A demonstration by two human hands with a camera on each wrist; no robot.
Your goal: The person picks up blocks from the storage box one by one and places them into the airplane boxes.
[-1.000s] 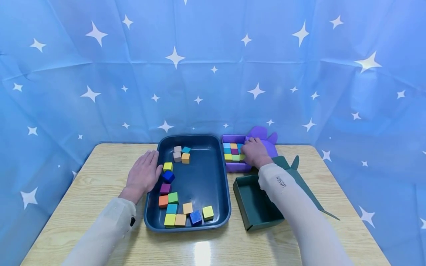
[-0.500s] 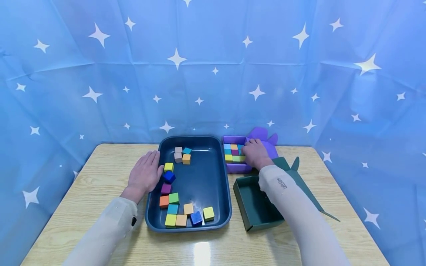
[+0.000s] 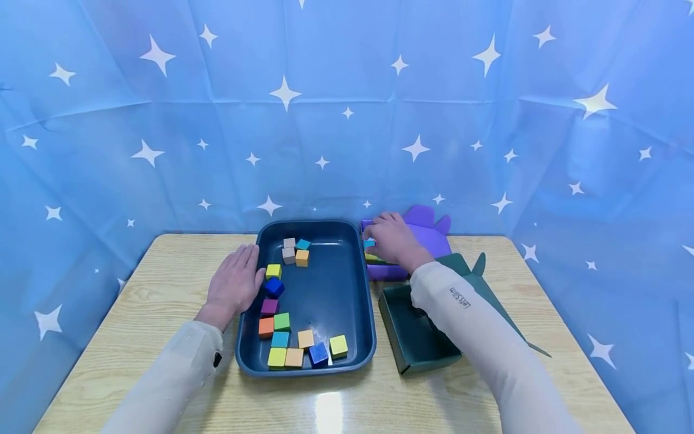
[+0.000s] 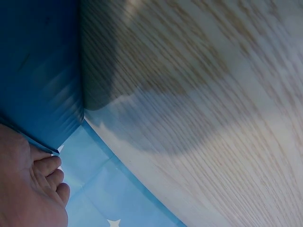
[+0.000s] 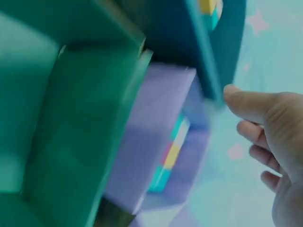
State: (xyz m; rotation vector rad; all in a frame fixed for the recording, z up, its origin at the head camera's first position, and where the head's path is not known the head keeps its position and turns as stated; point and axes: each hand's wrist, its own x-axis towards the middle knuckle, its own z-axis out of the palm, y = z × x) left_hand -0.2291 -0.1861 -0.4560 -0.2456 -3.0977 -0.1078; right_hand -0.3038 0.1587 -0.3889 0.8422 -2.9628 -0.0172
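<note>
My left hand (image 3: pixel 234 282) rests on the left rim of a dark blue tray (image 3: pixel 333 286), its fingers straight. Colored wooden cubes lie along the tray's left side and front, among them a yellow cube (image 3: pixel 338 346) and an orange cube (image 3: pixel 266 327). My right hand (image 3: pixel 394 240) hovers over a purple box (image 3: pixel 386 273) and hides most of the cubes in it. From the right wrist view, that hand has nothing between its thumb and loosely bent fingers. Rows of cubes (image 5: pixel 171 156) show inside the purple box there.
In front of the purple box stands a green box (image 3: pixel 414 346) with its lid (image 3: pixel 490 295) folded back to the right. The purple box's lid (image 3: pixel 431 236) leans open behind it. A blue star-patterned curtain (image 3: pixel 347 144) borders the wooden table (image 3: pixel 179 265).
My right hand has left the right side of the purple box and shifted left across it, toward the tray. My left hand stays on the tray's rim.
</note>
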